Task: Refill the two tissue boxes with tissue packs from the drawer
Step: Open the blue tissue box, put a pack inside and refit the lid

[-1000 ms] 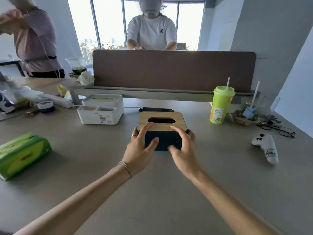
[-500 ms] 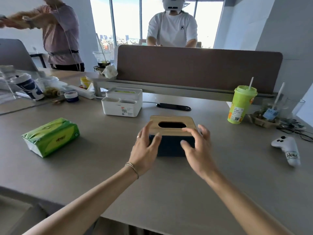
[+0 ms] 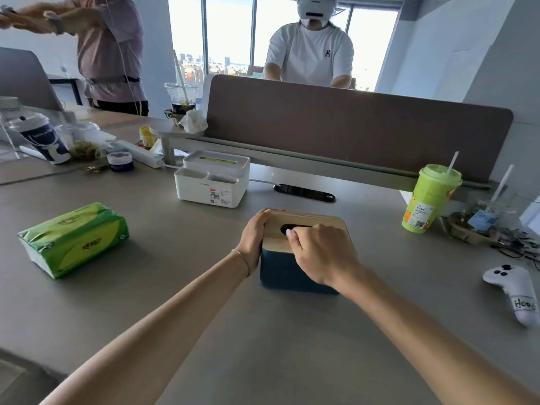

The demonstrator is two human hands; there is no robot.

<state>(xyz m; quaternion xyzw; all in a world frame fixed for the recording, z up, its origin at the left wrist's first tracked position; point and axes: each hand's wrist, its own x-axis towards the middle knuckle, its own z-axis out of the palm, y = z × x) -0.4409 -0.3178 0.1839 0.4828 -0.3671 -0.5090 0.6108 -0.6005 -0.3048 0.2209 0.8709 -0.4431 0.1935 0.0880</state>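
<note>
A dark blue tissue box (image 3: 287, 273) with a wooden lid (image 3: 324, 223) stands on the grey desk in front of me. My left hand (image 3: 253, 238) grips the lid's left end. My right hand (image 3: 320, 252) rests on top, its fingertips hooked into the oval slot. Behind it, to the left, a white tissue box (image 3: 214, 178) with front compartments shows green through its slot. A green tissue pack (image 3: 74, 238) lies on the desk at the left, apart from both hands.
A green cup with a straw (image 3: 428, 198) and a white game controller (image 3: 514, 290) sit at the right. A brown divider panel (image 3: 350, 127) runs along the back, with a black phone (image 3: 304, 192) below it. Bottles and clutter fill the far left. Two people stand beyond the desk.
Both hands moved from the box's front face up onto the lid: the left now clasps its left end, the right hooks into the slot. The camera view shifted left.
</note>
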